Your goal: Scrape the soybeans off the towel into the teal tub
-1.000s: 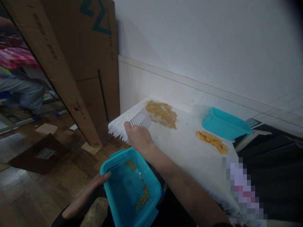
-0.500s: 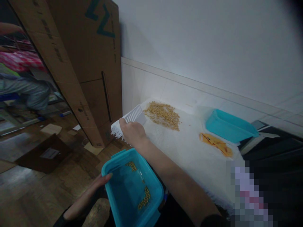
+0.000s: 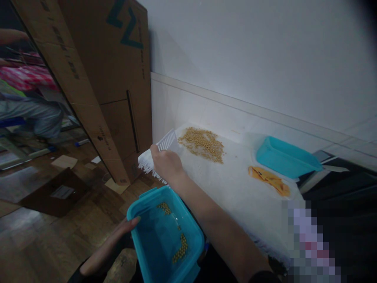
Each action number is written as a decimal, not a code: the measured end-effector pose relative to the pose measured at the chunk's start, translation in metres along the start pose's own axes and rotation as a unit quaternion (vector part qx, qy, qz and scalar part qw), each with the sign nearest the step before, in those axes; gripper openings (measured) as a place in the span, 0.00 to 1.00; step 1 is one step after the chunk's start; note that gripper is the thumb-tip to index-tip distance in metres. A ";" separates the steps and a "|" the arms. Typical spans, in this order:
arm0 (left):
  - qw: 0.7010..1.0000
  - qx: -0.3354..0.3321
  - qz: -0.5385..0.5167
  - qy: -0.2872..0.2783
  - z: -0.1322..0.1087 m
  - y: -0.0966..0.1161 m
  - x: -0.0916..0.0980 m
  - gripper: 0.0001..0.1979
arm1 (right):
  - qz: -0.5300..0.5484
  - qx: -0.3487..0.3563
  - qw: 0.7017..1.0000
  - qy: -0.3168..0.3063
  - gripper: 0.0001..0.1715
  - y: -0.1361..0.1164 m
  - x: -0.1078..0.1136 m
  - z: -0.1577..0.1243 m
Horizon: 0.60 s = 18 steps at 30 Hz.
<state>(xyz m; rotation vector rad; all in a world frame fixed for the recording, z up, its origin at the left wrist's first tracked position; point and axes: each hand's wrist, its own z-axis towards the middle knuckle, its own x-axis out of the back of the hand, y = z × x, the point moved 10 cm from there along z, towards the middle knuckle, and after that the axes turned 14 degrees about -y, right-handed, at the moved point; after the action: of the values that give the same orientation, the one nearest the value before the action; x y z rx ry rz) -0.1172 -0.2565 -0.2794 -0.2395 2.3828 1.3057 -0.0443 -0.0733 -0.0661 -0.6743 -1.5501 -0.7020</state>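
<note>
My left hand [image 3: 129,226] grips the left rim of a blue plastic bin [image 3: 156,239], thumb over the edge, fingers hidden beneath. Two small clusters of yellow beans [image 3: 180,248] lie on its bottom. My right hand [image 3: 167,163] is closed around a white slotted scoop [image 3: 167,141] near the left end of the cloth-covered table. Just right of the scoop, a spread of yellow beans [image 3: 203,143] lies on the white cloth [image 3: 218,184]. Contact between scoop and beans is unclear.
A second blue bin [image 3: 287,157] and a crumpled orange cloth [image 3: 269,181] rest at the table's right. A tall cardboard box [image 3: 118,78] stands left against the white wall [image 3: 250,51]. Flattened cardboard [image 3: 55,192] lies on the floor. Another person [image 3: 32,110] is at far left.
My right hand and the scoop have shifted very slightly to the right. The bin in my left hand and the beans look practically the same.
</note>
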 end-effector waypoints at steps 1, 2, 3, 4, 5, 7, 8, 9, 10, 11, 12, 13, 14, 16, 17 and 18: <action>1.000 0.003 0.000 0.011 0.000 -0.003 0.002 0.55 | -0.002 -0.011 1.000 0.001 0.22 0.005 0.001 -0.004; 1.000 0.005 -0.001 0.019 0.000 -0.005 0.003 0.55 | -0.004 -0.023 1.000 0.002 0.22 0.011 0.003 -0.008; 1.000 0.003 -0.002 0.020 0.000 -0.006 0.003 0.55 | -0.003 -0.035 0.999 0.004 0.22 0.019 0.005 -0.014; 1.000 0.001 -0.003 0.015 0.000 -0.006 0.001 0.54 | 0.000 -0.046 0.999 0.008 0.22 0.028 0.007 -0.020; 1.000 0.000 -0.002 0.009 0.000 -0.006 0.000 0.54 | 0.007 -0.058 0.998 0.016 0.22 0.038 0.010 -0.028; 1.000 -0.003 0.008 -0.006 0.000 -0.005 -0.004 0.54 | 0.036 -0.087 0.994 0.051 0.21 0.065 0.019 -0.048; 1.000 -0.006 0.015 -0.012 0.000 -0.004 -0.005 0.54 | 0.063 -0.107 0.989 0.077 0.20 0.081 0.023 -0.059; 1.000 -0.009 0.021 -0.016 0.000 -0.002 -0.006 0.53 | 0.100 -0.122 0.982 0.108 0.20 0.098 0.027 -0.072; 0.999 -0.013 0.026 -0.019 0.000 -0.001 -0.007 0.53 | 0.145 -0.135 0.970 0.141 0.20 0.116 0.029 -0.085; 0.999 -0.016 0.030 -0.020 0.000 0.000 -0.008 0.53 | 0.194 -0.142 0.956 0.166 0.21 0.133 0.027 -0.096; 0.999 -0.018 0.033 -0.020 0.000 0.001 -0.009 0.53 | 0.242 -0.151 0.940 0.186 0.24 0.151 0.024 -0.107; 0.999 -0.019 0.036 -0.019 -0.001 0.002 -0.010 0.53 | 0.282 -0.158 0.926 0.193 0.28 0.167 0.017 -0.115; 0.999 -0.019 0.037 -0.018 -0.001 0.002 -0.010 0.53 | 0.314 -0.167 0.913 0.200 0.34 0.183 0.009 -0.121; 0.999 -0.020 0.031 -0.013 -0.001 0.003 -0.010 0.53 | 0.360 -0.178 0.893 0.205 0.43 0.211 -0.007 -0.129; 0.999 -0.022 0.024 -0.013 -0.001 0.003 -0.010 0.53 | 0.380 -0.178 0.885 0.203 0.46 0.223 -0.016 -0.131; 0.999 -0.024 0.017 -0.015 -0.001 0.004 -0.010 0.53 | 0.396 -0.178 0.879 0.198 0.48 0.234 -0.024 -0.130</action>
<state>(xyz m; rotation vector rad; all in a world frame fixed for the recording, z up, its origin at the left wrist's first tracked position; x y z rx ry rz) -0.1095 -0.2561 -0.2713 -0.1912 2.3419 1.3739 0.2197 -0.0226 -0.0688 -1.2528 -0.6586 -0.4454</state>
